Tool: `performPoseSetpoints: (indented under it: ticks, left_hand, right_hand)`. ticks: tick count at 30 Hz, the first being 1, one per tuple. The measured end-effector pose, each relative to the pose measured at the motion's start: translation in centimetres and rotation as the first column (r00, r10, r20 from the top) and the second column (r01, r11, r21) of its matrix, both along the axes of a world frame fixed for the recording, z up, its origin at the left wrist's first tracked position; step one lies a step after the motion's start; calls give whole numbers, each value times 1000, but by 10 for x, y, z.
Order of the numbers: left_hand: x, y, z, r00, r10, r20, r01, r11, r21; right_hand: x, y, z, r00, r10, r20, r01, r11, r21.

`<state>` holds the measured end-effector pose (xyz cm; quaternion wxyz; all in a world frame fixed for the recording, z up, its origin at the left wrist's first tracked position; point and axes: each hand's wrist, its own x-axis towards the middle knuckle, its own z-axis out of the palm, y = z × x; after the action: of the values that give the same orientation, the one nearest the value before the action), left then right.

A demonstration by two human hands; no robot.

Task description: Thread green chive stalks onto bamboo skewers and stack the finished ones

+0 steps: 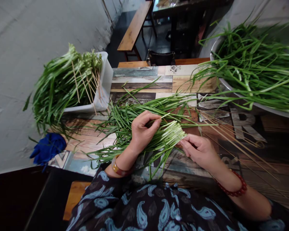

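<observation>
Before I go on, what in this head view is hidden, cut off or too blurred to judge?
- Right hand: fingertips meet the pale cut ends of the flat green chive bundle; whether a skewer is pinched is hidden.
- Large metal basin of greens: cut off by the right edge.
- White plastic tub: inside buried under skewered greens.
- Left hand: covers the bundle's middle.

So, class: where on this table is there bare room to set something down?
Bare tabletop lies between the white tub and the metal basin. The near-right corner holds only thin skewers. The middle is crowded: chives under both hands.
</observation>
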<state>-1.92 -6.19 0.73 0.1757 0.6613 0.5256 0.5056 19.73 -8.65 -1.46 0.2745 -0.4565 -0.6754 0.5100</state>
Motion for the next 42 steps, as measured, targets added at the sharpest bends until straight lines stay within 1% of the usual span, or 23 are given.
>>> performPoseSetpoints:
  ticks: [3,7,9,11,13,16,17,19,21,24,25,26,28,30,32,34,36,38,40,42]
  left_hand:
    - [-1,1,-1,1000,-9,-14,9,1000,12]
    - [0,1,-1,1000,-27,-7,27,1000,-8]
    - [2,1,-2,997,-69,17,69,997,-30]
    - [2,1,-2,988,-139,68,144,986,-84]
    - [0,2,-3,967,-201,157,227,959,-171]
    - [-6,4,0,925,-228,305,323,894,-311]
    - [-9,4,3,917,-228,328,342,872,-349]
    - [-13,3,9,917,-245,314,366,831,-419]
    - [-17,0,16,918,-297,264,393,782,-485]
    - [-19,-3,22,897,-386,216,437,705,-558]
    - [-20,-3,23,894,-395,213,443,697,-564]
    - [-19,-4,24,895,-390,217,441,702,-559]
    - [-18,-5,29,902,-352,251,433,731,-528]
    - [-16,-8,39,897,-324,300,436,755,-489]
    - [-15,-14,55,884,-323,338,453,768,-452]
    - [-16,-24,73,870,-333,365,471,780,-412]
    - [-18,-32,90,852,-366,373,497,788,-363]
    - [-20,-39,106,827,-423,370,538,784,-309]
    - [-20,-41,118,795,-485,365,588,765,-262]
    - [-19,-42,127,766,-526,369,625,745,-233]
  right_hand:
    - [-1,-1,-2,1000,-3,-12,3,999,-35]
    - [-3,-2,-5,999,-18,-45,15,997,-72]
    - [-3,-2,-6,998,-29,-56,24,996,-83]
    - [-3,-2,-8,997,-36,-65,30,995,-92]
    - [-2,-1,-10,996,-33,-82,25,994,-104]
    - [-2,1,-11,992,-13,-123,-4,990,-138]
    - [-2,3,-11,991,-4,-135,-15,989,-146]
    - [-2,5,-9,988,9,-153,-30,990,-141]
    - [-1,7,-5,987,21,-159,-37,994,-98]
    - [-1,10,2,987,28,-156,-25,999,19]
    - [-1,10,4,988,27,-154,-17,998,68]
    - [-1,10,7,988,21,-151,-4,993,115]
    - [-2,10,15,989,6,-149,25,978,207]
    - [-1,10,27,990,-3,-141,47,950,309]
    - [1,11,42,994,2,-105,46,892,450]
    - [4,13,62,998,-11,-61,46,789,613]
    - [7,14,83,999,-37,-31,48,677,735]
    - [9,13,104,999,-43,15,14,609,793]
    - [8,9,125,997,-27,78,-49,574,818]
    - [5,3,143,993,-17,117,-89,548,832]
